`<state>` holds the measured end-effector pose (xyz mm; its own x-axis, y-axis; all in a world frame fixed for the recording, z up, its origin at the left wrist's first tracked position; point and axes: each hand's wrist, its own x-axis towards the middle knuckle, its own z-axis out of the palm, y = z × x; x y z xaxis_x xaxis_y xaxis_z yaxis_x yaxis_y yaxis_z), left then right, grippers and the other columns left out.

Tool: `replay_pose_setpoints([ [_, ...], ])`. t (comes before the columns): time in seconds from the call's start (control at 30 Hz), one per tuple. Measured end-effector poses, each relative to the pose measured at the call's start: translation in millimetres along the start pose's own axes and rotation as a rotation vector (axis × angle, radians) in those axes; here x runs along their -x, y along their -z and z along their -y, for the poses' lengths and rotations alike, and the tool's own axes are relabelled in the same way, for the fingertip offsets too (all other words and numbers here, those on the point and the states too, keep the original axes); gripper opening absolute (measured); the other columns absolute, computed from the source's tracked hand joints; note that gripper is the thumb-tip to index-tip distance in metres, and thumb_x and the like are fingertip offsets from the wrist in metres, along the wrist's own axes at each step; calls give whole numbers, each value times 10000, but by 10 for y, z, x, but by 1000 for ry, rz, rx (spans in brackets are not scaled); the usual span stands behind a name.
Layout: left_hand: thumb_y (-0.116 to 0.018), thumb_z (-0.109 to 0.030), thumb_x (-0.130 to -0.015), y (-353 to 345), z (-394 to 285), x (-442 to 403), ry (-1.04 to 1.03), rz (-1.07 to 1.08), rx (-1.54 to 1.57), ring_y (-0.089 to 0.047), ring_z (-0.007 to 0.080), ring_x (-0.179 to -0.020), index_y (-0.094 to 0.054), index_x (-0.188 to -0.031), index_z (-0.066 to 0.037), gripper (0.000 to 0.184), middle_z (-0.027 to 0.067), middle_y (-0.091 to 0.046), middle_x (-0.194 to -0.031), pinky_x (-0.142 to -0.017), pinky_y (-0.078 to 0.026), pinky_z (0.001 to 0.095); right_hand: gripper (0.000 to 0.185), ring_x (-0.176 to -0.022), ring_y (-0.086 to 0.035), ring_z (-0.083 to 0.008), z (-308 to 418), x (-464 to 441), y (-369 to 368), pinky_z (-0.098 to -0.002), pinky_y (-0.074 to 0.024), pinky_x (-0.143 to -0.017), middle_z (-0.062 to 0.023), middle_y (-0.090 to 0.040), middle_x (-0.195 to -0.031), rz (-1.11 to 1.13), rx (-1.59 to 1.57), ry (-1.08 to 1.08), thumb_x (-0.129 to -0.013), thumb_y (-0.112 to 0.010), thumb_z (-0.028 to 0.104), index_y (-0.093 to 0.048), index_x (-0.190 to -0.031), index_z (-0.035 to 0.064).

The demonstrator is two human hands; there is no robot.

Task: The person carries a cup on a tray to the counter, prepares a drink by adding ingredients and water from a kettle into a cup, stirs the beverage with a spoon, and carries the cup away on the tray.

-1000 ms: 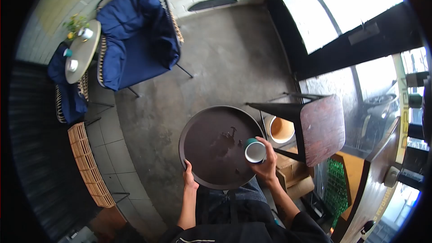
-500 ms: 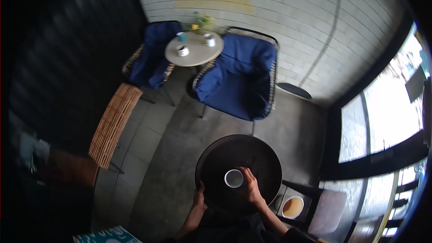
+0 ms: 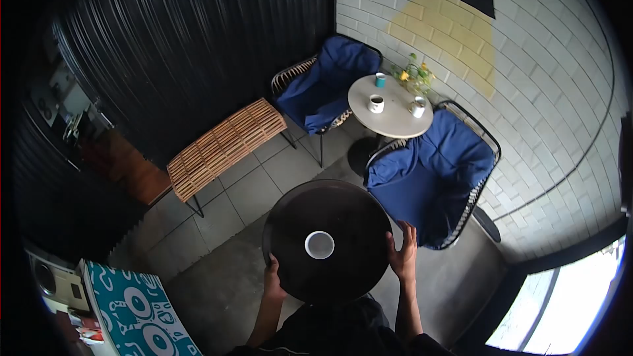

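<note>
A round dark tray (image 3: 330, 211) is in front of my body, with a white cup (image 3: 320, 245) standing near its middle. The inside of the cup looks greyish, and I cannot tell what it contains. My left hand (image 3: 274, 281) grips the tray's left edge, thumb on the rim and the other fingers hidden beneath. At the right edge is my right hand (image 3: 403, 257), its fingers stretched out and parted from the thumb, which meets the rim.
Ahead, a small round table (image 3: 395, 125) holds several cups and a plant (image 3: 415, 77). Blue-cushioned chairs (image 3: 432, 181) flank it. A slatted bench (image 3: 227, 145) stands along the dark corrugated wall (image 3: 217, 46). A teal patterned box-like surface (image 3: 135, 310) is at lower left.
My right hand has left the cup and moved to the tray's right edge. The cup stays on the tray. My view has swung left, bringing the bench and dark wall further in.
</note>
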<state>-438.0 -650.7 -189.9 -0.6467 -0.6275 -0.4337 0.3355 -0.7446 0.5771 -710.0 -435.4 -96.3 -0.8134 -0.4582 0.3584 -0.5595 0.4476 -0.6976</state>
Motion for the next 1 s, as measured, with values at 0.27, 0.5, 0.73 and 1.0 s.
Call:
replay_pose_setpoints([
  [0.27, -563, -539, -1016, -519, -80, -1125, -77, -29, 80, -480, 333, -1399, -324, -1569, -27, 791, 149, -465, -1553, -1164, -411, 508, 540, -1288, -585, -312, -709, -1551, -1073, -398, -450, -1081, -211, -631, -1325, 362, -581, -397, -1058, -590, 407, -542, -1376, -27],
  [0.5, -607, -517, -1004, -1268, -421, -1727, -138, -353, 9, -555, 375, -1317, -353, -1509, 72, 816, 207, -503, -1490, -1083, -515, 494, 528, -917, -467, -160, -911, -2416, -1634, -335, -441, -849, -85, -564, -937, 329, -584, -330, -1074, -550, 442, -591, -1178, -74],
  [0.73, -602, -498, -1013, -1451, -810, -2899, -150, -197, -28, -566, 369, -1307, -361, -1501, 75, 790, 209, -514, -1477, -1067, -524, 511, 383, -905, -545, -113, -662, -3307, -1902, -289, -466, -809, -47, -643, -939, 274, -535, -355, -1090, -547, 319, -624, -1136, -53],
  [1.0, -577, -460, -1040, -1590, -1715, -4228, -67, -119, -85, -556, 344, -1324, -386, -1505, 30, 703, 185, -530, -1473, -1094, -499, 494, 379, -824, -472, -151, -226, -4259, -2601, -355, -445, -749, -93, -536, -819, 120, -542, -324, -1090, -516, 334, -572, -1041, -38],
])
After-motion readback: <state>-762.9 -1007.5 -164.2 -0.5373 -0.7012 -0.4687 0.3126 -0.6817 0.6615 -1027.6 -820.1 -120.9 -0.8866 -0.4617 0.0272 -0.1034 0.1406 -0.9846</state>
